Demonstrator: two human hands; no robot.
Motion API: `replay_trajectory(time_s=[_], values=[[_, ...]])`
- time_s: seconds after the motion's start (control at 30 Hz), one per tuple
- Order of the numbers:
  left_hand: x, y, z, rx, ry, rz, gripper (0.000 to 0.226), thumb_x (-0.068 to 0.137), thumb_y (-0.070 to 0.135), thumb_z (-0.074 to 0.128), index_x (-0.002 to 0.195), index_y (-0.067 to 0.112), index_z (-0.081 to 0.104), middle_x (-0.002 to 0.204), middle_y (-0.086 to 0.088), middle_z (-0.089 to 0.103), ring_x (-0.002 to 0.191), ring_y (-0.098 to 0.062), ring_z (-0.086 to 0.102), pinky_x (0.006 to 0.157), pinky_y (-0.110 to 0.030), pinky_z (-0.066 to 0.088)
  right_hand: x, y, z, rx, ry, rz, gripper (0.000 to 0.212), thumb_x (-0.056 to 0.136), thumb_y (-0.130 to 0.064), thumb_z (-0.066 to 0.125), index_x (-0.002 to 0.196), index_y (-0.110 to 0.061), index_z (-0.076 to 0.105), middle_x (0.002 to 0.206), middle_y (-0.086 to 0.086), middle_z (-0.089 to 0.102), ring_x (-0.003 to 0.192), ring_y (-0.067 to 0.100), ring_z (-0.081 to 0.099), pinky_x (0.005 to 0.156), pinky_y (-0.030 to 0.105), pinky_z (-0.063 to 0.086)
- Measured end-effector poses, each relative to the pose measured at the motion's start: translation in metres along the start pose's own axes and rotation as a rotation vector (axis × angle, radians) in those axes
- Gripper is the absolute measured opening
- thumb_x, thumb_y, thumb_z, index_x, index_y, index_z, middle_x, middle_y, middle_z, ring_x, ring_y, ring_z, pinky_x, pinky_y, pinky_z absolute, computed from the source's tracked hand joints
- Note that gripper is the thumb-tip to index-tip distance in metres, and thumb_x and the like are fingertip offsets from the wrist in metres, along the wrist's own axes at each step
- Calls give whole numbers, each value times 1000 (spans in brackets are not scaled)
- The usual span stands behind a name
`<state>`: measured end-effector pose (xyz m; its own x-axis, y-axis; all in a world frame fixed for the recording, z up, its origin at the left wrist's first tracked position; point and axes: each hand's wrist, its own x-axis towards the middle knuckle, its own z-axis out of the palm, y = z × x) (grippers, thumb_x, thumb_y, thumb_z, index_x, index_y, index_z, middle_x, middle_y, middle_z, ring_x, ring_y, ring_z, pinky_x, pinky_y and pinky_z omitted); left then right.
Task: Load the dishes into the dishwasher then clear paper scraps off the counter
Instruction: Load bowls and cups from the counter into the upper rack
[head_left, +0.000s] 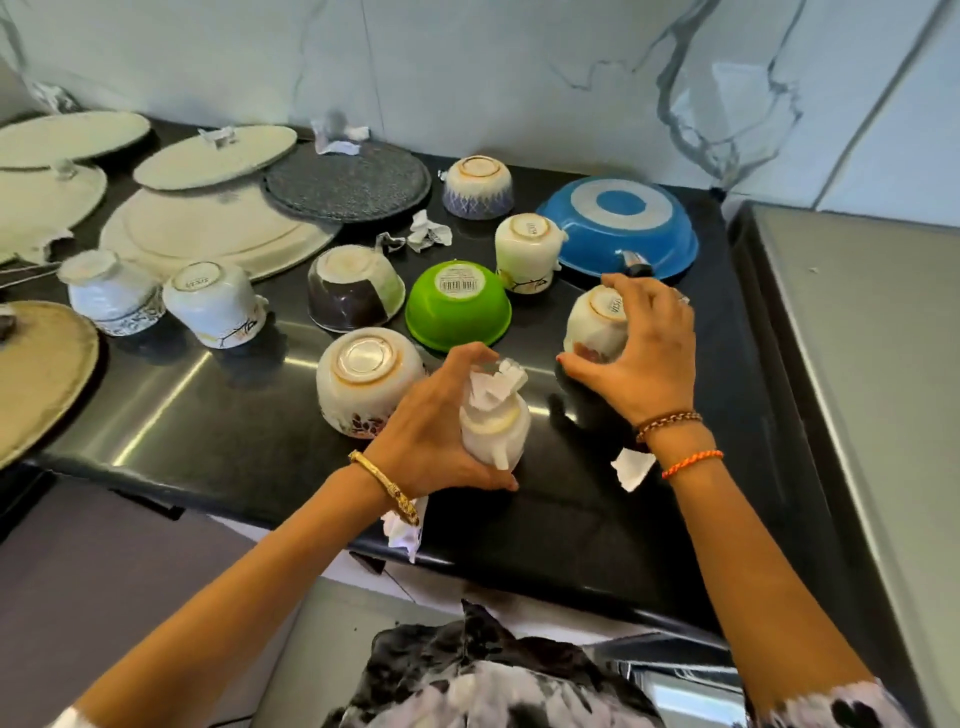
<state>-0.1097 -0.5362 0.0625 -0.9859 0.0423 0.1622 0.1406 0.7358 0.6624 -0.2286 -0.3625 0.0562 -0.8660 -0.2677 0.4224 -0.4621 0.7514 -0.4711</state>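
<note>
Your left hand (436, 436) grips a white cup (493, 431) near the front edge of the bench (208, 415); the fingers curl round its side, and some crumpled paper (496, 384) sticks out at the top of the cup. Your right hand (639, 353) comes down on another white cup (597, 325), which stands upside down just beside the blue pan (623, 223). The fingers curl over it and the thumb touches its lower rim, so I judge that you have it in a grip.

The step in hand seems to be the first one: you collect dishes to load them. Most dishes are not yet moved. A green bowl (457, 306), a brown bowl (353, 291), a white bowl (369, 379), more cups and several plates (218, 234) lie upside down on the bench. Paper scraps (428, 234) lie between them, one scrap (631, 467) is under your right wrist, and another (402, 530) hangs at the front edge.

For the next move, lift the right cup straight up so it does not knock the pan handle (636, 262), then carry both cups down to the dishwasher, which I cannot identify in this view. Take the paper out of the left cup before you load it.
</note>
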Motion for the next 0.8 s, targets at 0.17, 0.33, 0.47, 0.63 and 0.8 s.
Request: replay_trajectory(time_s=[0.17,0.33,0.47,0.63,0.8], values=[[13,6,-3,-68,81,-140,89,44,16,92,107,19,28,91,20,42,82,-10,50,68,-9,39,-2,8,13,47,47,43,66,64,-25,81,124,-13,54,132,16,42,118,34,38,96,32,32],[38,12,-16,-33,-29,-128,79,47,14,90,111,15,43,98,3,54,89,-16,54,75,-22,43,2,15,23,63,28,37,65,67,-27,78,125,-17,51,128,12,48,114,31,41,90,25,28],[60,20,-22,147,-70,-64,85,50,20,88,124,15,46,114,-2,54,101,-18,51,85,-24,40,5,17,26,114,58,39,64,66,-27,78,123,-16,53,122,13,49,108,29,45,86,21,26],[75,23,-22,473,-49,-35,97,55,31,82,137,21,31,125,-2,53,111,-25,47,93,-34,36,3,18,27,235,68,60,76,61,-26,81,128,-11,49,120,16,46,109,25,46,87,26,38],[77,20,-21,464,5,-63,98,48,45,79,135,22,39,125,-4,52,113,-25,47,95,-34,38,0,19,24,277,106,90,79,55,-25,86,124,-9,52,117,16,47,106,24,46,86,23,36]])
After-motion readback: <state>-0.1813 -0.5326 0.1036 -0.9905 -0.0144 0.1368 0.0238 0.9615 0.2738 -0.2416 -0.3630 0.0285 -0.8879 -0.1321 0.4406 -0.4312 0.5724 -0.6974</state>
